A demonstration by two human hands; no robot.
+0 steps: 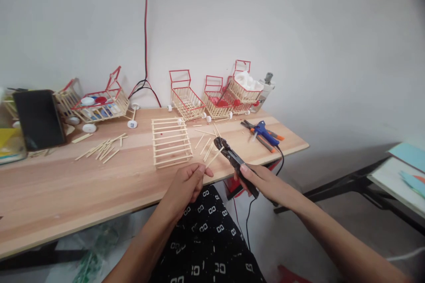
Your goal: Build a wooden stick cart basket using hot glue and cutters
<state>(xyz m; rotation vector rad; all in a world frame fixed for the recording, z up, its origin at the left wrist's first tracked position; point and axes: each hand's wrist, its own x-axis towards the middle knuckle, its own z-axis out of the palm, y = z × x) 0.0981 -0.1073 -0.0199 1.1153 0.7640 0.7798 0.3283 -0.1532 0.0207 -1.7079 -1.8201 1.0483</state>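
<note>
My left hand (186, 184) pinches a thin wooden stick (214, 158) at the table's front edge. My right hand (262, 181) grips black pliers (232, 158), whose jaws sit at the stick's far end. Just behind them a stick-built basket frame (171, 142) lies on the wooden table (66, 185). Loose sticks (206, 143) lie beside the frame.
Several small stick carts with red handles (186, 97) stand along the wall, one more at the left (99, 101). A blue glue gun (264, 131) lies at the right, a dark tablet (39, 118) at the left. More sticks (101, 148) are scattered. A second table (405, 172) is at right.
</note>
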